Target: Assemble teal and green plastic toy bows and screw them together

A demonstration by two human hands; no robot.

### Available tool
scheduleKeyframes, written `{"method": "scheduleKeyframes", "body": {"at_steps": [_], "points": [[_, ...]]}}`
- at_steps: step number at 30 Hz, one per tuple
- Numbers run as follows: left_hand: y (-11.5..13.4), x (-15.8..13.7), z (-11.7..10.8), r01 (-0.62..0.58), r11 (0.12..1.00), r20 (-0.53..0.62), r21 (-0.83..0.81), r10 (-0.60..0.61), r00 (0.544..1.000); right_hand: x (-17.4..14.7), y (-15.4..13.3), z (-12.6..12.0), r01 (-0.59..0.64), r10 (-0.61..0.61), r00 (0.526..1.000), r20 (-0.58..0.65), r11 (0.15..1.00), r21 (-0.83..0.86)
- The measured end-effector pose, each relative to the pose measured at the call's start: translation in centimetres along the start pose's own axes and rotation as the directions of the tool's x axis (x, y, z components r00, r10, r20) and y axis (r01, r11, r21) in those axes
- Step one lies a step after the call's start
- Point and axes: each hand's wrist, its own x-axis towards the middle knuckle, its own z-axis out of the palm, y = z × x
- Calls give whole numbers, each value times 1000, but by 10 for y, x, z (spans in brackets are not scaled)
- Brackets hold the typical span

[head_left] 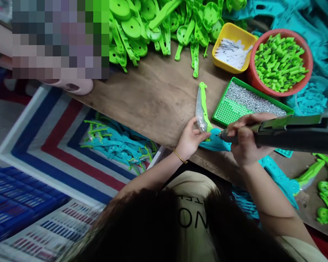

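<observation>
Hands apart: left hand pinches the turquoise-and-green assembly from its 9 o'clock, on the bench near the edge; right hand is wrapped round the nose of the black driver, body running out to 3 o'clock, bit at the turquoise half, can't tell if seated. Main risk IMO: bit cams out toward 9 and catches the left thumb just beside it, cause being slanted driver plus off-axis push. Also, one-sided grip could let torque spin the assembly, green arm at 11 swinging toward the screw tray at 1.
</observation>
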Motion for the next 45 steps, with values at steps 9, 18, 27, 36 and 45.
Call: {"method": "scheduleKeyframes", "body": {"at_steps": [9, 18, 27, 36, 45], "points": [[-2, 2, -4, -43, 998, -12, 36, 44, 999, 50, 3, -4, 119, -164, 948, -272, 977, -175], [-3, 2, -6, -32, 998, 7, 60, 31, 999, 81, 83, -18, 55, -215, 890, -402, 926, -373], [-7, 4, -10, -42, 996, 24, 77, 40, 999, 75, 76, -11, 16, -161, 914, -372, 931, -365], [-5, 4, -9, -43, 995, 16, 87, 42, 999, 75, 67, -9, 1, -93, 914, -395, 974, -226], [-3, 3, -9, -41, 996, 6, 85, 40, 999, 71, 66, -9, -16, -58, 917, -394, 983, -183]]}}
